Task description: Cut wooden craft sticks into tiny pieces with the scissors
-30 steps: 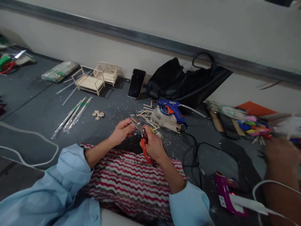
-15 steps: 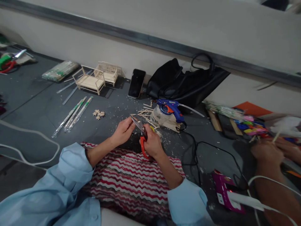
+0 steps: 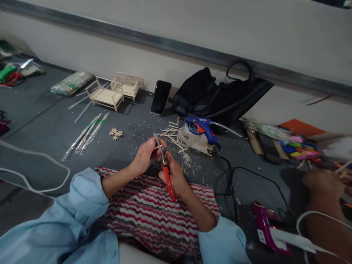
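Observation:
My right hand (image 3: pixel 176 174) is closed around the red handles of a pair of scissors (image 3: pixel 168 179), whose blades point up and away toward the left. Close by, my left hand (image 3: pixel 145 154) pinches a short thin wooden stick (image 3: pixel 158 147) that lies at the blades. Whether the blades touch the stick I cannot tell. Just beyond the hands, cut wooden sticks (image 3: pixel 173 131) lie scattered with pale crumbs. A blue glue gun (image 3: pixel 202 126) rests on a clear round container (image 3: pixel 187 136). Under my forearms is a striped red and white cloth (image 3: pixel 148 212).
Two small stick-built benches (image 3: pixel 107 93) stand near the wall beside a propped phone (image 3: pixel 161 97) and a black bag (image 3: pixel 220 97). Wrapped sticks (image 3: pixel 85 135) and small wooden flowers (image 3: pixel 116 134) lie left. A purple power strip (image 3: pixel 268 231) and another person's hand (image 3: pixel 324 183) are right.
The scissors have turned more upright, with their handles lower and toward me. My left hand has rolled so its fingers face the blades. The other person's hand has shifted slightly right.

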{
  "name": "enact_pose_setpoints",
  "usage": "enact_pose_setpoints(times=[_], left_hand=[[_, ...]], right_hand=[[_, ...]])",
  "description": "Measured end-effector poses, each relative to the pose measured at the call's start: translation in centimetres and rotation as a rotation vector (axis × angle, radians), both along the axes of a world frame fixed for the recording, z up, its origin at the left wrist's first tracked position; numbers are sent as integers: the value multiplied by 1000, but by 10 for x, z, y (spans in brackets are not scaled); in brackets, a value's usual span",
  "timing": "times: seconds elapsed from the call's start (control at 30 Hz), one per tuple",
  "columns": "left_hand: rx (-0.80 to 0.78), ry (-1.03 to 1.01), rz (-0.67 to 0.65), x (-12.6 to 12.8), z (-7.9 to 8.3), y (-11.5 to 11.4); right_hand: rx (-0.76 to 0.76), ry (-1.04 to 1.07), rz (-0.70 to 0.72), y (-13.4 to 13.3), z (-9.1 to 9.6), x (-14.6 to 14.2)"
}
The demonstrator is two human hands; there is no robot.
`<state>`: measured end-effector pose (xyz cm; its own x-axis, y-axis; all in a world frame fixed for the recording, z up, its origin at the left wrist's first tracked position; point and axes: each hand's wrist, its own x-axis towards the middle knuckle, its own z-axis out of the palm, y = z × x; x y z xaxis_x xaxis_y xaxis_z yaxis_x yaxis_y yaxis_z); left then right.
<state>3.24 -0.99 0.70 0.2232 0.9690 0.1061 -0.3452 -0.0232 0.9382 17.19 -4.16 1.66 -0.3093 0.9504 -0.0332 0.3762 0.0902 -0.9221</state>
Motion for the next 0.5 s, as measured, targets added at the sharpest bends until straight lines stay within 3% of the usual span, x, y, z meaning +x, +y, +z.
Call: enact_pose_setpoints(times=[0.2, 0.5], left_hand=[[147, 157, 68, 2, -3, 3], [227, 189, 165, 10, -13, 9]], right_hand=[[-18, 84, 4, 1, 1, 1], [-108, 93, 8, 6, -1, 3]])
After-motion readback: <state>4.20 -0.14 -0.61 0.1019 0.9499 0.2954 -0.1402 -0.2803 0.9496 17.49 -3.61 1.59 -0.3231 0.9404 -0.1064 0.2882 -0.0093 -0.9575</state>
